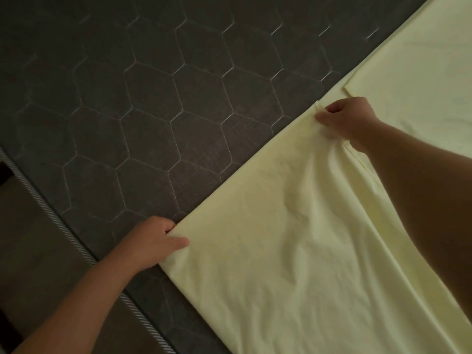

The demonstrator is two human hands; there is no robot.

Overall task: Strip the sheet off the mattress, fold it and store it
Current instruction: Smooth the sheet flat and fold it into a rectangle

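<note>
The sheet (293, 251) is a plain pale yellow, no print on it, filling the side toward four o'clock. The mattress (153, 98) toward ten o'clock is dark charcoal, quilted in pale-stitched hexagons. Its piping (63, 226) at eight o'clock is grey-and-white striped.

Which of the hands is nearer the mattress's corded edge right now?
Left. The left hand pinches the sheet close beside the corded edge; the right hand grips the sheet's fold farther in, across the mattress.
</note>
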